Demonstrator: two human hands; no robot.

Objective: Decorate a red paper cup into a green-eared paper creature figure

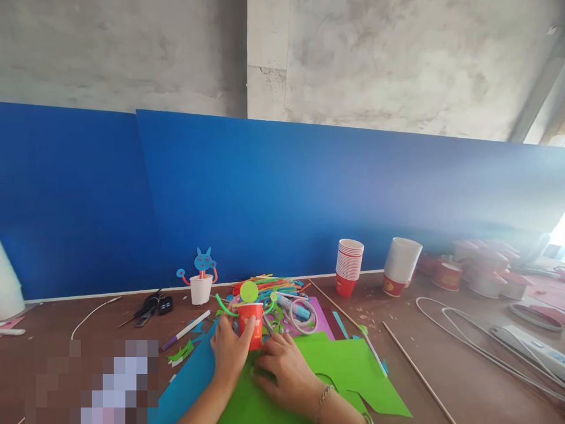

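Note:
My left hand point(230, 348) is closed round the left side of a red paper cup point(252, 337), which stands upright. A light green paper disc point(249, 291) rises from the cup, and green arm-like strips stick out at both sides; the right one ends in a small green disc point(273, 297). Low beside the cup, my right hand point(285, 366) is curled over green paper point(348, 362). A thin greyish piece shows by its fingertips; what it grips, I cannot make out. Blue paper point(194, 377) lies under my left forearm.
A white cup figure with a blue cat-like head point(200, 288) stands at back left, near keys point(152, 306) and a marker point(186, 330). Coloured strips point(269, 288) are heaped behind the cup. Stacked cups point(350, 268), sticks point(415, 368), cables and a power strip point(532, 347) occupy the right.

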